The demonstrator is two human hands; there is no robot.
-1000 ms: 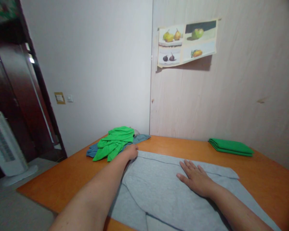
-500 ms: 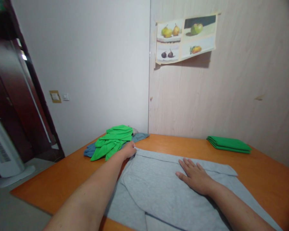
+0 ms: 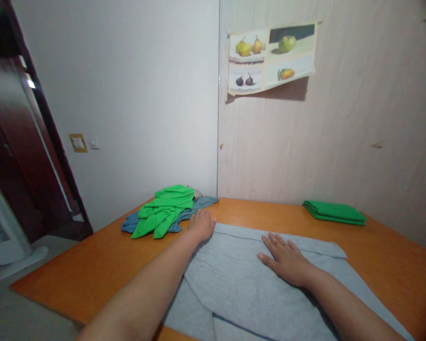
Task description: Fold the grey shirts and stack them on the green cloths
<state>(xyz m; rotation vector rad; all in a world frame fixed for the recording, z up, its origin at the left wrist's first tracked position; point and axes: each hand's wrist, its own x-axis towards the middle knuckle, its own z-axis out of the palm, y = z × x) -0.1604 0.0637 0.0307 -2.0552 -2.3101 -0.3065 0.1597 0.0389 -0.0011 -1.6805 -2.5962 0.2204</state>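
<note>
A light grey T-shirt (image 3: pixel 234 270) lies spread on the table in front of me, with its left part folded over and its hem along the far side. My left hand (image 3: pixel 201 226) rests at the shirt's far left corner, fingers slightly bent and a little apart, covering that corner. Flat on the cloth near the far hem is my right hand (image 3: pixel 284 259), palm down with its fingers spread. A few small creases show in the cloth between the hands.
Just beyond my left hand sits a loose heap with a bright green garment (image 3: pixel 166 206) over a blue-grey one (image 3: pixel 202 203). A folded green cloth (image 3: pixel 335 212) lies at the back right of the orange table (image 3: pixel 102 265). Behind stands the wall; a white fan (image 3: pixel 7 227) is left.
My left hand has shifted slightly right and turned from a pinch on the shirt's corner to resting over it. The corner moved inward with it. My right hand stays in place.
</note>
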